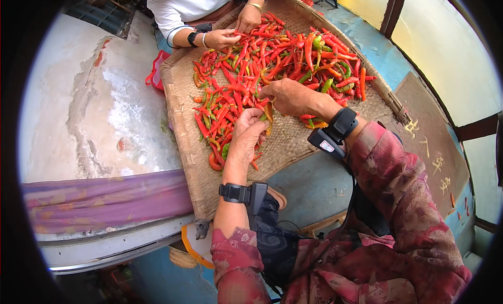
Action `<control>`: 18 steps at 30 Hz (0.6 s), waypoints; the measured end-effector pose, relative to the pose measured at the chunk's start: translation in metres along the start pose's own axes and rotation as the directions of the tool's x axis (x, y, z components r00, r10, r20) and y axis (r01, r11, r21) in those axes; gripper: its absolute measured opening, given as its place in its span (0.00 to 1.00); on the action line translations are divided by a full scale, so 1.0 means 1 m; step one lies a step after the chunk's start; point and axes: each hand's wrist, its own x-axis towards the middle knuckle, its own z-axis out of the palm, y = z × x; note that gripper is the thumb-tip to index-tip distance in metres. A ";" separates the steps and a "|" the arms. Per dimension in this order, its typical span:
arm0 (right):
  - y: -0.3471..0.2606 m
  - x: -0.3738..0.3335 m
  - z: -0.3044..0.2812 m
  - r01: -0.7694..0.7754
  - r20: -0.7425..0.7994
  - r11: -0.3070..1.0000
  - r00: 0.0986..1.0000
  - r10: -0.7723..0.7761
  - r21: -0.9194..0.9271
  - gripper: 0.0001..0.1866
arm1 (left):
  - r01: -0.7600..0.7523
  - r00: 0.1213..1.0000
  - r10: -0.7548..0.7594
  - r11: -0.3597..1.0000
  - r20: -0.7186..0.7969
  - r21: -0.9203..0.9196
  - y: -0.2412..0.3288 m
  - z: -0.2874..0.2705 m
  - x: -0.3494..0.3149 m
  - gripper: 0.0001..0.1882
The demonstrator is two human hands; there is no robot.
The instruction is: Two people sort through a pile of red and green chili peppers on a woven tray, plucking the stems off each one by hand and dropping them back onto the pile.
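Observation:
My left hand (246, 134) is closed, pinching a yellowish-brown chili pepper (269, 118) between thumb and fingers. Right above that pepper's upper end, my right hand (293, 97) has its fingers bent together; what the tips grip, if anything, is hidden. Both hands are over a large woven bamboo tray (293, 147). Red chili peppers (225, 107), mixed with a few green and orange ones, spread beside my left hand. A thicker heap of chili peppers (327, 58) lies beyond my right hand.
Across the tray, another person's hands (222, 39) pick at the peppers. A red plastic container (157, 71) stands by the tray's left edge. Purple cloth (110, 202) covers a ledge at left. A brown board (427, 131) with yellow markings lies at right, near several dropped peppers (452, 200).

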 end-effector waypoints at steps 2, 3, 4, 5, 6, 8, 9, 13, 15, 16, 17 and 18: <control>-0.004 0.001 0.003 -0.008 0.071 0.999 0.997 0.005 0.038 0.14 | -0.021 1.000 0.020 0.998 -0.013 -0.058 0.004 -0.001 -0.002 0.16; -0.006 0.001 0.004 -0.024 0.139 0.997 0.990 0.014 0.074 0.15 | -0.041 0.999 0.039 0.993 -0.020 -0.114 0.004 -0.001 -0.002 0.16; -0.010 0.001 0.003 -0.011 0.128 0.997 0.992 0.001 0.072 0.14 | -0.033 0.999 0.031 0.994 -0.025 -0.106 0.005 -0.002 -0.002 0.15; -0.011 0.002 0.003 -0.007 0.130 0.997 0.991 -0.003 0.073 0.14 | -0.034 0.999 0.031 0.994 -0.030 -0.106 0.006 -0.003 -0.003 0.15; -0.011 0.003 0.003 0.031 0.112 0.996 0.993 -0.040 0.083 0.13 | -0.035 0.999 0.032 0.992 -0.021 -0.125 0.007 -0.003 -0.003 0.15; -0.010 0.001 -0.001 0.059 0.093 0.995 0.993 -0.067 0.086 0.12 | -0.033 0.999 0.033 0.989 -0.001 -0.148 0.008 -0.001 -0.001 0.15; -0.009 0.000 -0.004 0.046 0.087 0.993 0.995 -0.056 0.106 0.11 | -0.047 0.999 0.049 0.983 0.012 -0.176 0.008 0.000 0.001 0.15; -0.008 -0.002 -0.013 -0.026 0.208 0.978 0.978 -0.018 0.207 0.11 | -0.081 0.995 0.093 0.962 0.034 -0.261 0.013 0.002 0.003 0.16; -0.009 -0.003 -0.018 -0.071 0.238 0.980 0.971 0.025 0.186 0.11 | -0.065 0.995 0.082 0.964 0.053 -0.256 0.014 0.002 0.006 0.16; -0.008 -0.004 -0.020 -0.114 0.268 0.980 0.961 0.068 0.161 0.12 | -0.064 0.995 0.080 0.964 0.054 -0.257 0.014 0.004 0.007 0.16; -0.004 -0.006 -0.018 -0.120 0.262 0.980 0.962 0.074 0.161 0.12 | -0.062 0.995 0.079 0.964 0.056 -0.258 0.013 0.006 0.009 0.16; 0.000 -0.008 -0.015 -0.107 0.211 0.963 0.976 0.055 0.246 0.12 | -0.071 0.995 0.087 0.966 0.056 -0.247 0.013 0.008 0.011 0.16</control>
